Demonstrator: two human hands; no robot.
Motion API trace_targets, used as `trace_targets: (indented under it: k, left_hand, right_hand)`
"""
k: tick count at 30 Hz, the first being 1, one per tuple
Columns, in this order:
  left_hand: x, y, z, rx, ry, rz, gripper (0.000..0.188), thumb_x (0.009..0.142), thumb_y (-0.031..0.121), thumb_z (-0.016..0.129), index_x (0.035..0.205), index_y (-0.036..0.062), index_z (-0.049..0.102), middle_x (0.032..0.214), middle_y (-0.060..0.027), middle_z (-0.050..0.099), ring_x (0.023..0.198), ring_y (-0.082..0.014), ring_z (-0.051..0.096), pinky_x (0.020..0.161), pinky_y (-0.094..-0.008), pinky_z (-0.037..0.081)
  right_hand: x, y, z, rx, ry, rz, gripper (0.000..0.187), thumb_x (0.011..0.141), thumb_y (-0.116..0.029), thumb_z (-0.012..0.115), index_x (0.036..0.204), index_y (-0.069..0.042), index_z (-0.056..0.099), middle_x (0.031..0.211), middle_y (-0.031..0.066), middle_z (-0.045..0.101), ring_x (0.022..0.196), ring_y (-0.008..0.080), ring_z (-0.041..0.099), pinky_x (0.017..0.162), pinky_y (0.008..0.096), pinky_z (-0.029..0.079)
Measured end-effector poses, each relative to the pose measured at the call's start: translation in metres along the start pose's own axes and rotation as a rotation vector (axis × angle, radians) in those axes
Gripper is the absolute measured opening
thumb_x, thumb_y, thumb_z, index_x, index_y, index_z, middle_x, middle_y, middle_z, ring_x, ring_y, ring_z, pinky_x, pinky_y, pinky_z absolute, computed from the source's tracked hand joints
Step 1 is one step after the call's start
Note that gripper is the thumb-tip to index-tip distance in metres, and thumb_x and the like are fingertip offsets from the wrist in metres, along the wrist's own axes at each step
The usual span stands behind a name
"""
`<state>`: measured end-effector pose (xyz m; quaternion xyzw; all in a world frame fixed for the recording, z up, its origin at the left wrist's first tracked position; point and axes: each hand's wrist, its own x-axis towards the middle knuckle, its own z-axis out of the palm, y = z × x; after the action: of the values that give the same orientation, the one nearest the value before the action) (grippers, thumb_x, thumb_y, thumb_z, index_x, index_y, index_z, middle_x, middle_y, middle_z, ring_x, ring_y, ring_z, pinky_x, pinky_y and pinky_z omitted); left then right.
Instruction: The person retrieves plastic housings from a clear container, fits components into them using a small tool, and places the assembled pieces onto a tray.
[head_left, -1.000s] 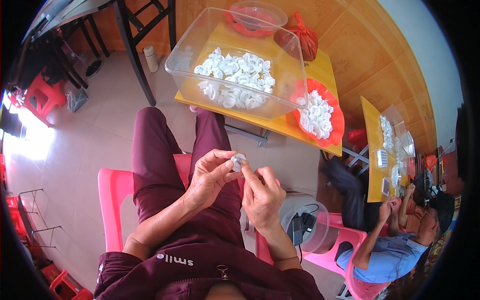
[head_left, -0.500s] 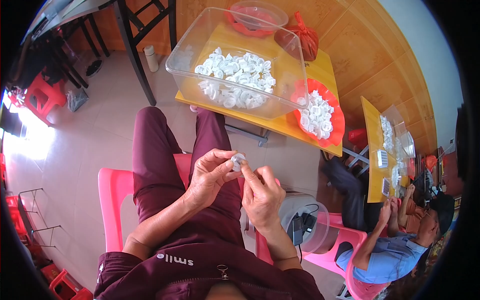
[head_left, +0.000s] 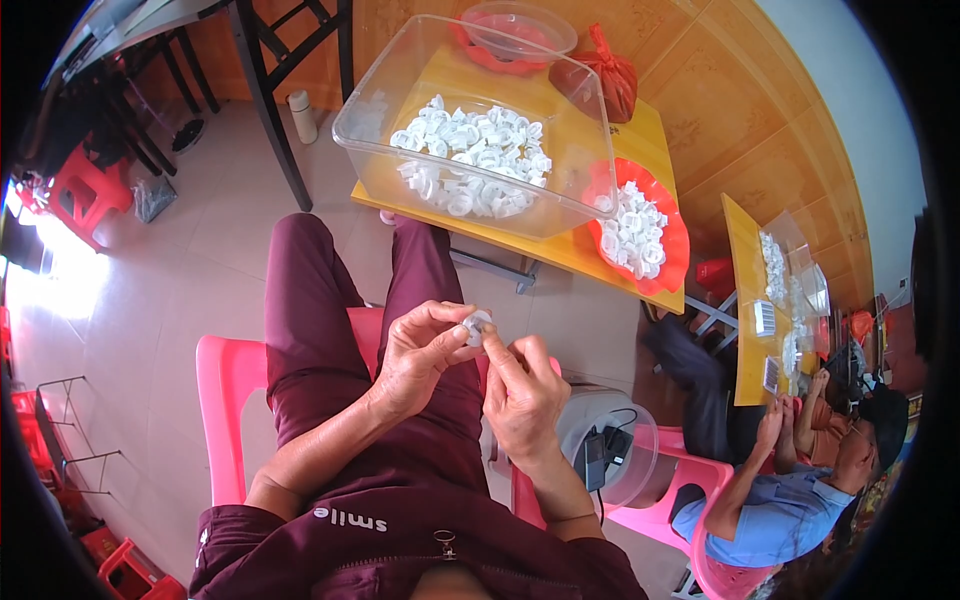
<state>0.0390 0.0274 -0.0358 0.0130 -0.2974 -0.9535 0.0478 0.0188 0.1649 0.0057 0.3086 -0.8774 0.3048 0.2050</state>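
Note:
Above my lap, my left hand (head_left: 415,350) pinches a small round white plastic part (head_left: 477,322) between thumb and fingers. My right hand (head_left: 525,393) meets it from the other side, index fingertip pressed to the part and the other fingers curled in; its thumb is mostly hidden. On the yellow table ahead, a large clear plastic bin (head_left: 365,160) holds a heap of white plastic parts (head_left: 475,150). To its right, a red scalloped bowl (head_left: 676,255) carries more pieces that look alike.
A red tied bag (head_left: 612,85) and a clear lidded red bowl (head_left: 515,35) stand at the table's back. Beside my pink chair (head_left: 225,400), a clear tub (head_left: 640,460) contains black devices with a cable. Another person (head_left: 780,510) works at a second yellow table (head_left: 745,330) on the right.
Both hands stay almost in place around the white part, which has tilted and dropped very slightly. Nothing else has visibly moved.

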Motion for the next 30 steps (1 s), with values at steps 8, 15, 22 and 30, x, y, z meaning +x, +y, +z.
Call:
trace_targets:
  k: [8,15,22,30]
  left_hand:
    - [0.0,-0.006,-0.006,0.132,-0.081,0.071,0.017,0.087,0.002,0.059,0.103,0.0037,0.061,0.111,-0.0117,0.059,0.103,-0.0212,0.059,0.084,-0.0338,0.053]
    - [0.003,0.005,-0.002,0.171,-0.004,-0.049,0.019,0.088,0.003,0.058,0.106,0.0021,0.061,0.106,-0.0108,0.063,0.097,-0.0181,0.061,0.084,-0.0331,0.052]
    - [0.007,0.007,-0.006,-0.004,-0.03,-0.108,0.023,0.091,0.012,0.055,0.111,0.0028,0.06,0.109,-0.0144,0.063,0.101,-0.0224,0.061,0.085,-0.0336,0.053]
    - [0.006,0.01,-0.002,-0.108,-0.023,-0.203,0.023,0.093,0.013,0.053,0.113,0.003,0.06,0.107,-0.0109,0.064,0.099,-0.0191,0.062,0.088,-0.035,0.052]
  right_hand:
    - [-0.001,-0.001,0.001,-0.022,-0.003,0.0,0.043,0.067,0.002,0.066,0.108,-0.012,0.066,0.072,0.0046,0.045,0.052,0.0194,0.051,0.044,0.0322,0.041]
    - [0.005,-0.008,-0.012,-0.094,-0.057,0.078,0.042,0.066,0.009,0.064,0.102,-0.011,0.069,0.069,0.0057,0.047,0.054,0.02,0.053,0.049,0.0319,0.044]
    - [0.005,0.001,-0.015,0.023,0.03,0.096,0.039,0.07,0.001,0.069,0.105,-0.016,0.069,0.068,0.001,0.047,0.053,0.0148,0.053,0.046,0.0294,0.043]
    - [0.005,0.0,-0.014,0.034,0.006,0.096,0.04,0.07,0.0,0.069,0.106,-0.017,0.069,0.068,0.001,0.046,0.052,0.0142,0.052,0.045,0.029,0.042]
